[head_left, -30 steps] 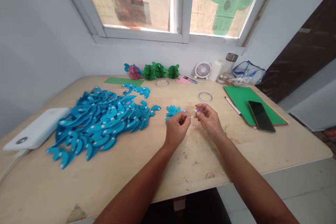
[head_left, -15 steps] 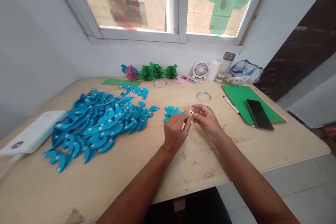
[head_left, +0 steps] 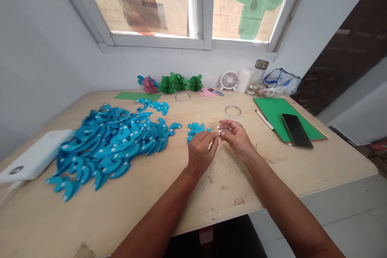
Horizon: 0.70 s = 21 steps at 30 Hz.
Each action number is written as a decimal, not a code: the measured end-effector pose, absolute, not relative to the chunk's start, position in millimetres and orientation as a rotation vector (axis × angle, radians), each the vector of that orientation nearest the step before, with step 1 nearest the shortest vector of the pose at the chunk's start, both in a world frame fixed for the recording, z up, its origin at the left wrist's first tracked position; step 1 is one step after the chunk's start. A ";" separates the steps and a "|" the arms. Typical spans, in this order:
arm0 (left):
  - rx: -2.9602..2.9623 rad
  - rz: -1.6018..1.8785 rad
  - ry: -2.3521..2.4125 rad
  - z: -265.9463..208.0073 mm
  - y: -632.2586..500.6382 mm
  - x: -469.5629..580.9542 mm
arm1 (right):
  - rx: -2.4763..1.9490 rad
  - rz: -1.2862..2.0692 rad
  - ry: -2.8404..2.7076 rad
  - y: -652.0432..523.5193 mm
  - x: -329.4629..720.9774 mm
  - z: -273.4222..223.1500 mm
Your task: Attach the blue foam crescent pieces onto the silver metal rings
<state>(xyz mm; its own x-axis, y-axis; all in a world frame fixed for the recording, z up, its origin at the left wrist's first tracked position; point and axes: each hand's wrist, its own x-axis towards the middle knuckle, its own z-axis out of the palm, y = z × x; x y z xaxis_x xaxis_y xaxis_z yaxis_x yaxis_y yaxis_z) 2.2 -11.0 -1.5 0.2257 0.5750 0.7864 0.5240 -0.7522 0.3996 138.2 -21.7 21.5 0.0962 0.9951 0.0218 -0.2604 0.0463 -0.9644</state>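
Observation:
Over the middle of the table, my left hand [head_left: 202,149] and my right hand [head_left: 236,139] meet with fingertips close together. Small white squares [head_left: 218,127] show at the fingertips of my right hand, whose thumb and index finger pinch together. My left thumb and index finger are also pinched, but what lies between them is too small to make out. Just beyond my left hand lies a blue paper piece with pointed petals [head_left: 196,130], partly covered by that hand. Farther left spreads a big heap of curved blue paper pieces [head_left: 121,141] dotted with white squares.
A white power bank [head_left: 36,155] with a cable lies at left. Tape rolls [head_left: 232,106], a pen [head_left: 265,120], green sheets [head_left: 279,109] and a phone [head_left: 297,130] lie beyond and right. Along the wall stand green paper honeycomb shapes [head_left: 179,82], a fan [head_left: 229,80] and a bottle [head_left: 259,71].
The view has shifted slightly, moving the scene a little left. My hands stay together, with the fingers and the white squares at my right fingertips shifting only slightly.

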 end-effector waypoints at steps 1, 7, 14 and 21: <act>2.416 1.585 1.093 -1.6 -11.2 2.2 | -1.040 1.221 -0.968 -21.6 138.0 21.8; 2.413 1.603 1.103 -1.6 -11.3 2.7 | -1.060 1.181 -0.983 -20.7 137.7 21.7; 2.412 1.592 1.123 -2.0 -10.9 2.8 | -1.069 1.167 -0.998 -20.9 137.6 21.1; 2.379 1.600 1.129 -1.4 -11.3 3.4 | -1.076 1.126 -1.011 -19.5 137.3 19.2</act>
